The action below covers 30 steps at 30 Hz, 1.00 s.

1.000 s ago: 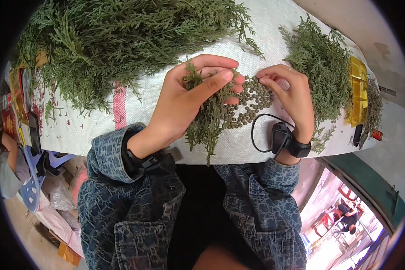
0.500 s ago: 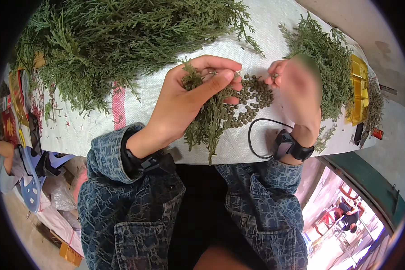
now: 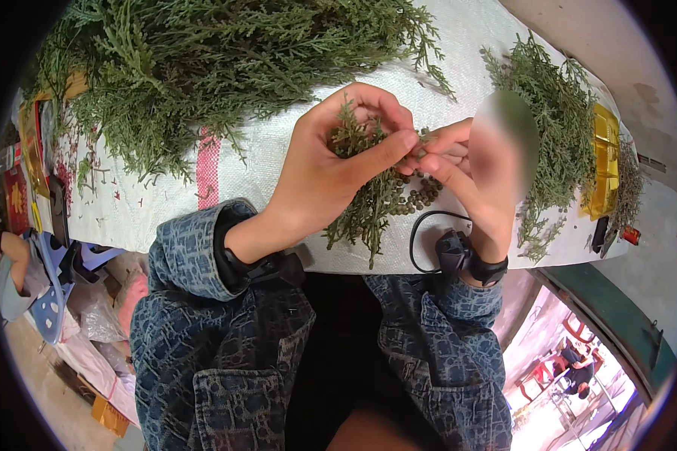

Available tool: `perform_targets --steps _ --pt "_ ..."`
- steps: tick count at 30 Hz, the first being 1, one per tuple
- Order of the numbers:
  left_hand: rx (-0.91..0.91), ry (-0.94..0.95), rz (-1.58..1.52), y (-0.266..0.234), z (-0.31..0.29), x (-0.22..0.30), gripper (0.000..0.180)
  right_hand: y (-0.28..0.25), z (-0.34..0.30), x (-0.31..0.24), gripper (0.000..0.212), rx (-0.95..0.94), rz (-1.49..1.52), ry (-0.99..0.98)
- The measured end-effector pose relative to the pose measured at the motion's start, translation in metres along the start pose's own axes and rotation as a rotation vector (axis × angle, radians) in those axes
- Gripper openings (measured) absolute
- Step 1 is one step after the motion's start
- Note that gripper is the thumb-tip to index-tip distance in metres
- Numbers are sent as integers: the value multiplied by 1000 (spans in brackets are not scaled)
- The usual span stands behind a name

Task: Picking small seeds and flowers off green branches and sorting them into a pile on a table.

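My left hand [image 3: 338, 165] is closed round a green conifer sprig [image 3: 365, 222], whose leafy end hangs below the palm. Its thumb and forefinger pinch together at the sprig's tip. My right hand [image 3: 478, 169] has come up against those fingertips, thumb and fingers drawn together at the same spot. Whatever they pinch is too small to make out, and a blurred patch covers part of that hand. Beneath the hands lies a pile of small round brownish-green cones [image 3: 415, 199], partly hidden by the fingers, on a white woven sheet [image 3: 278, 150].
A large heap of green branches [image 3: 203, 75] spreads across the far left. More branches [image 3: 553, 120] lie at the right, beside a yellow plastic tray [image 3: 603, 161]. A black cable [image 3: 415, 237] loops near my right wrist. Another person's arm [image 3: 13, 263] shows at the left edge.
My right hand has moved left from beyond the cones to meet my left fingertips. My left hand still holds the sprig. The view has shifted slightly.
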<state>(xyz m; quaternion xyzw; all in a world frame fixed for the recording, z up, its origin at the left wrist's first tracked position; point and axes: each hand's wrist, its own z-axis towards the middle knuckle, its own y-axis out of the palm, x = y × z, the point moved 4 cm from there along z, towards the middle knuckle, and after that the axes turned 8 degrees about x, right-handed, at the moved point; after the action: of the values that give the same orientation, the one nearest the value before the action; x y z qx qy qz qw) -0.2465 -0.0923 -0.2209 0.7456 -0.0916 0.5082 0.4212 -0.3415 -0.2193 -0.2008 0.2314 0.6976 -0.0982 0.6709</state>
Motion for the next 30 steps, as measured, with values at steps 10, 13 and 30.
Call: perform_targets --steps 10,13,30 --pt "28 150 98 3 -1 4 22 1 0 1 15 62 79 28" --pt "1 135 111 4 -2 5 25 1 0 2 15 71 63 45" --pt "46 149 176 2 -2 3 26 1 3 6 14 76 27 -46"
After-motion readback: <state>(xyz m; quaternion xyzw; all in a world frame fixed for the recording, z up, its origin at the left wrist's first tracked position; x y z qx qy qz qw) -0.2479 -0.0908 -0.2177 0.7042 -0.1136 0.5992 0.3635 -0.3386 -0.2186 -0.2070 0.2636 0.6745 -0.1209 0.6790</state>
